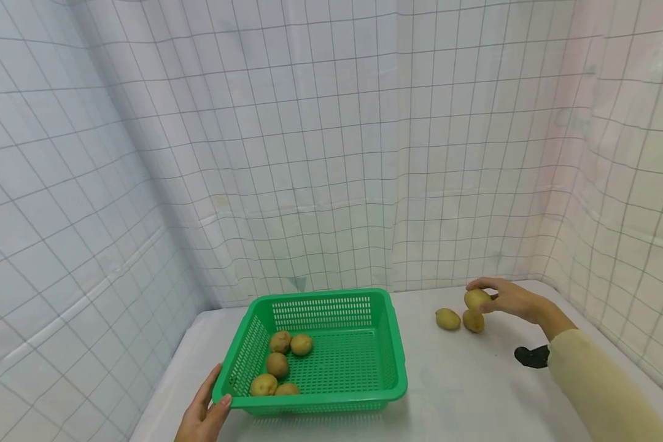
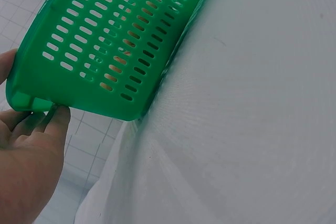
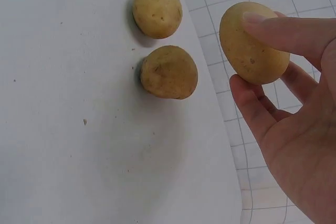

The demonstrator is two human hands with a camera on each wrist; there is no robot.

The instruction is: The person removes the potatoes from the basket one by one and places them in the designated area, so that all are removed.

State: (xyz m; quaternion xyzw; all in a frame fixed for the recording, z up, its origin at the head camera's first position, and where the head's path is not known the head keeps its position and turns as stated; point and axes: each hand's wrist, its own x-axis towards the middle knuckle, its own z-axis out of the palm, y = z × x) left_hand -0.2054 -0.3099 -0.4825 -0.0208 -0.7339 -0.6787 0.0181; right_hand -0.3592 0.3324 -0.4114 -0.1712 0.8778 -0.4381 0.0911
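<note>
A yellow potato [image 3: 249, 48] is pinched between the thumb and fingers of my right hand [image 1: 514, 301], held above the white table at the right. Just below it lie two more potatoes, a paler one [image 1: 447, 319] and a browner one [image 1: 473, 320], side by side on the tabletop. My left hand [image 1: 201, 412] grips the near left corner of a green plastic basket [image 1: 392, 344], thumb on the rim and fingers under its outer edge in the left wrist view. Inside the basket, several potatoes [image 1: 277, 365] gather along the left side.
White grid-patterned sheeting [image 1: 320, 153] hangs behind the table and on both sides. The white tabletop [image 1: 442, 387] carries small specks of dirt near the loose potatoes. A black wrist camera [image 1: 532, 356] sticks out beneath the right sleeve.
</note>
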